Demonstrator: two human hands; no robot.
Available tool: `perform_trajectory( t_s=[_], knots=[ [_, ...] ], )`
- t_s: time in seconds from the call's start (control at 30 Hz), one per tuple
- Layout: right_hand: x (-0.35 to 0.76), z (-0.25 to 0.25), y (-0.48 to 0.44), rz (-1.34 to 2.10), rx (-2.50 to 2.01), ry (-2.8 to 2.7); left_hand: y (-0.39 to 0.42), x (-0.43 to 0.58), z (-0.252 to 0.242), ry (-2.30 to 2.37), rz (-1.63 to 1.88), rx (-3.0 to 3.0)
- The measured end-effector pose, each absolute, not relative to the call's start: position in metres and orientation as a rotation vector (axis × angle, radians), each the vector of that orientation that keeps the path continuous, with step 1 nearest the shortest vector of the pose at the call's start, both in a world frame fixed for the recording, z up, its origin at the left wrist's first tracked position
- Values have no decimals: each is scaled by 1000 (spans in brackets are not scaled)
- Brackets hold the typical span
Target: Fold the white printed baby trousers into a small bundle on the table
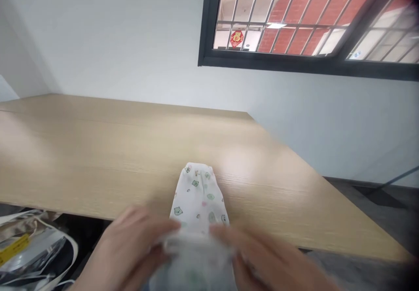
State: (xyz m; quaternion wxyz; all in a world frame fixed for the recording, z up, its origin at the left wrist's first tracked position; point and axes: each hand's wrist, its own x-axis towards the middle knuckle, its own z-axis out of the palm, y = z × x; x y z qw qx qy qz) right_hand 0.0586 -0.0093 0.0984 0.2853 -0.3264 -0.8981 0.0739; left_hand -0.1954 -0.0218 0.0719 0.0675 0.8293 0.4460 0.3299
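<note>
A white cloth piece (200, 195) printed with small green animal faces lies on the table's near edge, its narrow end pointing away from me. Its kind of garment or item I cannot make out. Closer to me the cloth is folded or bunched and blurred, and it runs out of the bottom of the view. My left hand (129, 245) grips its left side between thumb and fingers. On the opposite side my right hand (263, 256), smeared by motion, pinches the cloth in the same way.
The light wooden table (114, 147) reaches back to a white wall (114, 42), its right edge slanting toward me. A barred window (281, 20) is at upper right. Below the table at left is an open bag (36, 251) with clear plastic and a yellow label.
</note>
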Motion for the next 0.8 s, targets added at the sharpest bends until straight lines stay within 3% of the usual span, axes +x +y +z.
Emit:
perform_trajectory(
  t_s=[0.17, 0.3, 0.47, 0.63, 0.8],
  knots=[
    [39, 104, 102, 244, -1079, -2344, 88, -167, 99, 1765, 478, 2463],
    [34, 84, 154, 222, -1473, -2459, 146, -163, 82, 1762, 340, 2459],
    [48, 74, 130, -107, -1387, -2473, 125, -176, 66, 1764, 438, 2474],
    [38, 61, 74, 13, -880, -2540, 78, -170, 61, 1287, 635, 2518],
    [9, 23, 36, 70, -813, -2624, 92, -145, 46, 884, 302, 2721]
  ],
)
